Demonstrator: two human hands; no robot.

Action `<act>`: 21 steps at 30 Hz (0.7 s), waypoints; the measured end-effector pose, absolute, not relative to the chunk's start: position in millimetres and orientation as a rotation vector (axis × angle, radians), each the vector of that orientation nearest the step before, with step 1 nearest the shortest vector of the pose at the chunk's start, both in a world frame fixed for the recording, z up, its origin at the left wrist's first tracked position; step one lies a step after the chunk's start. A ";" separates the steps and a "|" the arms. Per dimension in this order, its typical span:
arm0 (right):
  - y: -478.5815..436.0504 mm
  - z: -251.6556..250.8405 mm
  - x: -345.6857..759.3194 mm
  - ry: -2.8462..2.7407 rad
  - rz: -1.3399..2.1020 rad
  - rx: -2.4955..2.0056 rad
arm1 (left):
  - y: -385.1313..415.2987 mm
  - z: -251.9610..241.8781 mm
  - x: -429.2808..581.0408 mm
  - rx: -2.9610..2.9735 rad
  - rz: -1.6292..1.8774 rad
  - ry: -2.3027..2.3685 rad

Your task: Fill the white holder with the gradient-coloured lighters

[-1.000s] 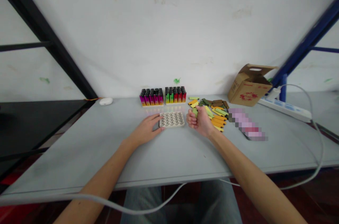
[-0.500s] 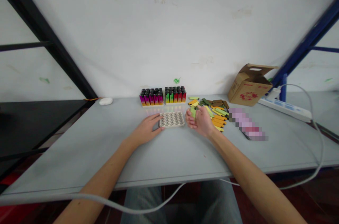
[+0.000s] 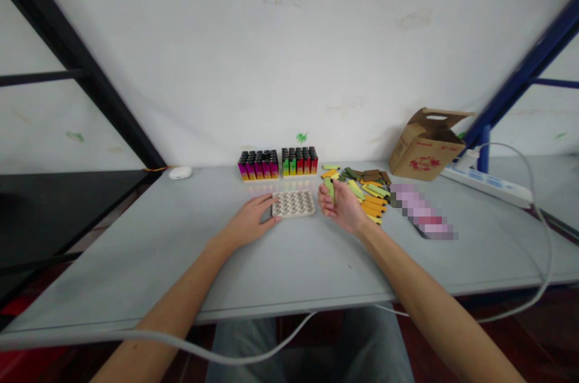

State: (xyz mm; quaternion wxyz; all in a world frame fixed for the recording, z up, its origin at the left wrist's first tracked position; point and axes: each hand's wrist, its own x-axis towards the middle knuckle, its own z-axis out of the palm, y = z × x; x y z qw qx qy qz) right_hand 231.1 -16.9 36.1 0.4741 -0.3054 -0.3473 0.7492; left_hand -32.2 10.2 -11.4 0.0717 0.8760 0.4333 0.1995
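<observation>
My left hand (image 3: 252,221) steadies a small off-white tray (image 3: 294,204) with rows of round hollows. Its thumb and fingers hold the tray's left edge at two corners. Right of the tray, my right hand (image 3: 342,205) is closed around a light green lighter (image 3: 330,187), raised just above the table. Beside and behind that hand lies a loose pile of lighters (image 3: 373,205) in yellow, orange, green and brown, partly covered by the hand. Behind the tray stand two blocks of upright lighters, one purple and orange (image 3: 259,167), the other green and red (image 3: 299,163).
To the right are a blurred-out pink flat object (image 3: 420,211), an open cardboard box (image 3: 425,151) and a white power strip (image 3: 488,185). A small white case (image 3: 181,172) lies at the back left. A white cable (image 3: 203,356) crosses the table's front edge.
In my right hand the green lighter has turned slightly more upright, and the fingers have shifted a little on it. My left hand and the tray stay put.
</observation>
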 end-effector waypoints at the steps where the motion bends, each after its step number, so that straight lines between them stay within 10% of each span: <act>1: -16.3 35.1 231.7 -0.849 1.832 -0.745 | 10.1 -11.1 -32.1 2.634 0.595 1.303; 21: -15.6 32.6 229.0 -0.869 1.892 -0.753 | 10.0 -10.8 -31.6 2.628 0.616 1.296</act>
